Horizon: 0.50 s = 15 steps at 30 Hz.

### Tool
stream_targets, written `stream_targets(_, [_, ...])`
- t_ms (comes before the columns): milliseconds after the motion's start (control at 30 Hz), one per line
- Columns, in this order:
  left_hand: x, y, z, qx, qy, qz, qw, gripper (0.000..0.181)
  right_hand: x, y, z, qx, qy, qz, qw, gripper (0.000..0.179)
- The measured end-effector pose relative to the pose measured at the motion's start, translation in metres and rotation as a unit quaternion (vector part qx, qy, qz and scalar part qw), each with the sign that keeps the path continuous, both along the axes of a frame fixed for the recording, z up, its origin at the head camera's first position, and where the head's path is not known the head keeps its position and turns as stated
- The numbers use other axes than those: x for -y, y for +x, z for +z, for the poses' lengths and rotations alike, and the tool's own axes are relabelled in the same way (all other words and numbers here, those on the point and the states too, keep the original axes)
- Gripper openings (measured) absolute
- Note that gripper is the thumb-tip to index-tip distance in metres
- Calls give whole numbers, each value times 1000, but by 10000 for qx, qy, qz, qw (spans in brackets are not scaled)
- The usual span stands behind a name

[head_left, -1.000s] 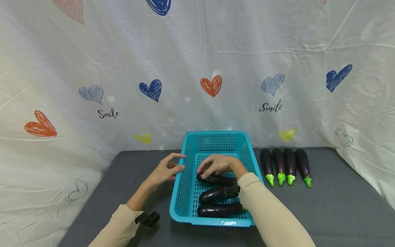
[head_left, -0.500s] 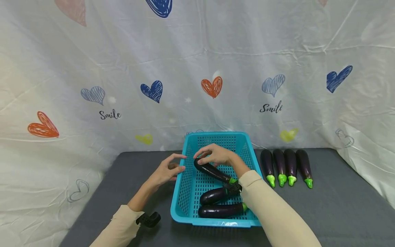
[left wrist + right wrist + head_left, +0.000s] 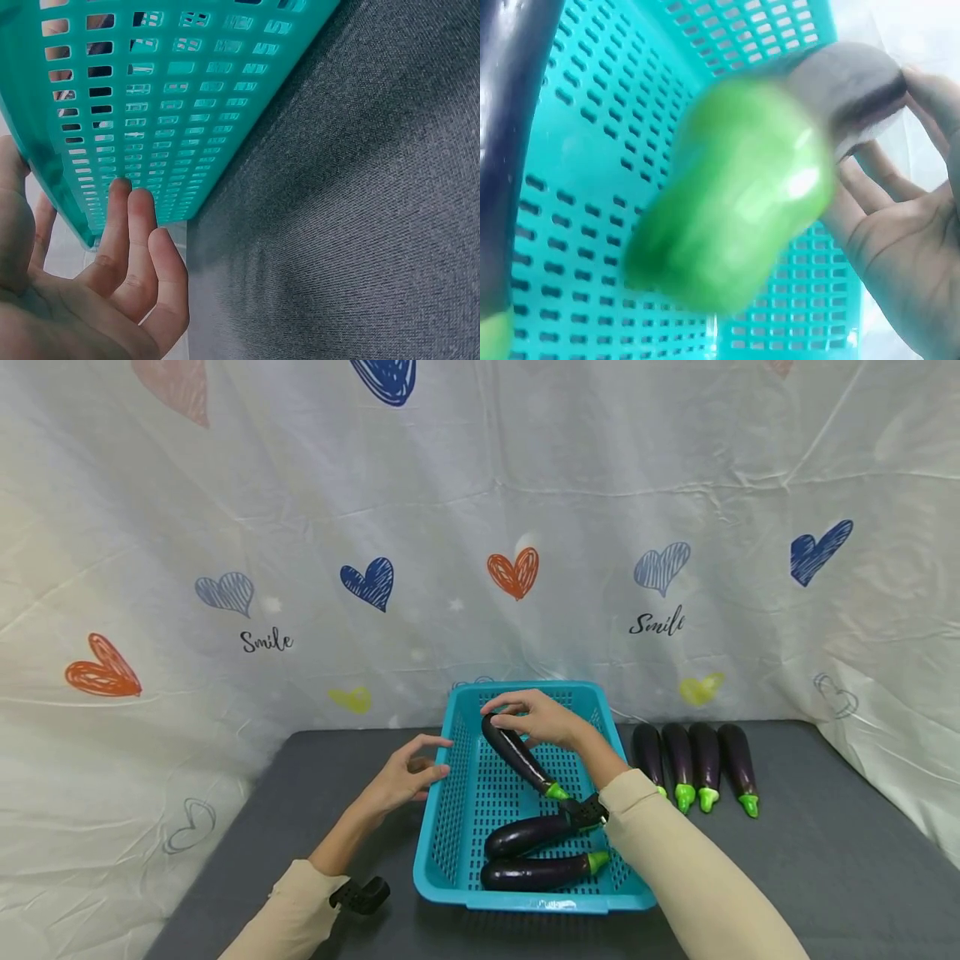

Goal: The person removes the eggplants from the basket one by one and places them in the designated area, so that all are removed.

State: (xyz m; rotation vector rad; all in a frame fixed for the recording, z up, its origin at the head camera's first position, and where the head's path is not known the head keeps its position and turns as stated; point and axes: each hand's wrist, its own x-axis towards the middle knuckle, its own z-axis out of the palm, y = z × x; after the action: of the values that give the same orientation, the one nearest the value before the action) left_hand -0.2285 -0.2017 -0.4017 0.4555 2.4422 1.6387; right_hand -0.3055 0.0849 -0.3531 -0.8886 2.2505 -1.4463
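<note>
One left hand [image 3: 405, 774], its grip loosely spread, touches the left rim of one blue basket [image 3: 441, 835]. Inside, two eggplants [image 3: 532, 873] lie near the front end; behind them one tilted eggplant [image 3: 519, 756] is pinched at its rounded end by the right hand's [image 3: 546, 720] grip. Rightward, four more eggplants [image 3: 704, 764] line the gray desk [image 3: 817, 860].

Eggplants [image 3: 516, 753] purple-black, stems [image 3: 556, 791] green; basket [image 3: 444, 835] turquoise; backdrop [image 3: 435, 510] whitish, heart-printed.
</note>
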Motion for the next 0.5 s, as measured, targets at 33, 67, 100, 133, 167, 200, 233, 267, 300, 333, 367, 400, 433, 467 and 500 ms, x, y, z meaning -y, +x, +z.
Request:
stream_targets(33, [0, 0, 0, -1, 6, 4, 10000, 50, -1, 0, 1, -16, -61, -34, 10000, 34])
stream_targets(67, [0, 1, 0, -3, -1, 10, 10000, 50, -2, 0, 2, -24, -122, -79, 9999, 33])
stream_targets(100, [0, 1, 0, -5, 3, 11, 10000, 50, -4, 1, 3, -18, -175, -122, 9998, 34])
stream_targets(133, [0, 1, 0, -14, 9, 9, 10000, 50, -5, 1, 5, -11, -219, -169, 9996, 33])
stream_targets(167, [0, 1, 0, -27, 8, 9, 10000, 50, -6, 2, 7, 13, -265, -221, 9994, 33])
stream_targets(200, [0, 1, 0, -34, 8, 11, 10000, 50, -7, 3, 9, 41, -299, -269, 9992, 33])
stream_targets(233, [0, 1, -1, -42, 8, 8, 10000, 50, -8, 4, 10, 61, -330, -327, 9989, 33])
stream_targets(267, [0, 1, -1, -44, 7, 6, 10000, 50, -9, 4, 12, 85, -357, -387, 9986, 33])
stream_targets(300, [0, 1, -1, -48, 4, 2, 10000, 50, -10, 5, 14, 102, -378, -445, 9982, 33])
stream_targets(333, [0, 1, -1, -54, -3, -5, 10000, 50, -11, 6, 15, 129, -395, -516, 9978, 33])
stream_targets(367, [1, 0, -1, -63, -12, -14, 10000, 50, -12, 6, 17, 154, -406, -584, 9973, 33])
stream_targets(400, [1, 0, -2, -67, 8, -32, 10000, 50, -13, 6, 18, 176, -420, -646, 9969, 33])
stream_targets(433, [1, -1, -2, -81, 11, -50, 10000, 50, -14, 7, 19, 211, -445, -709, 9963, 33])
stream_targets(467, [1, -1, -2, -88, 18, -70, 9999, 50, -15, 7, 20, 273, -480, -759, 9956, 34])
stream_targets(500, [2, -1, -3, -102, 19, -88, 9999, 49, -16, 8, 21, 331, -515, -806, 9949, 34])
